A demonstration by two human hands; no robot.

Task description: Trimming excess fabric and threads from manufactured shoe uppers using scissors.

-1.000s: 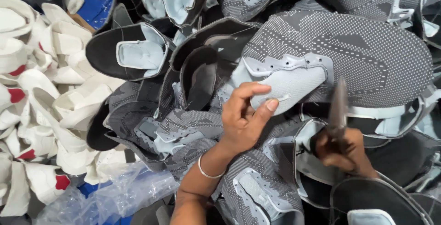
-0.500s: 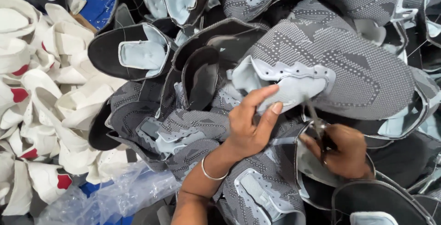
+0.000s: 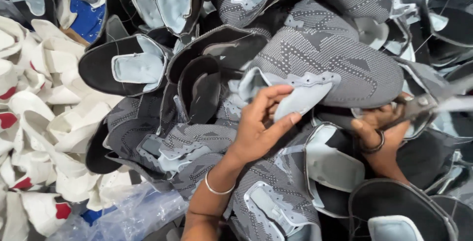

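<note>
Grey knit shoe upper (image 3: 335,59) pinched by left hand (image 3: 256,128), scissors (image 3: 423,105) in right hand (image 3: 379,132)

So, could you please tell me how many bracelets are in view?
2: a thin silver bracelet on the left wrist, a dark bracelet on the right wrist.
</note>
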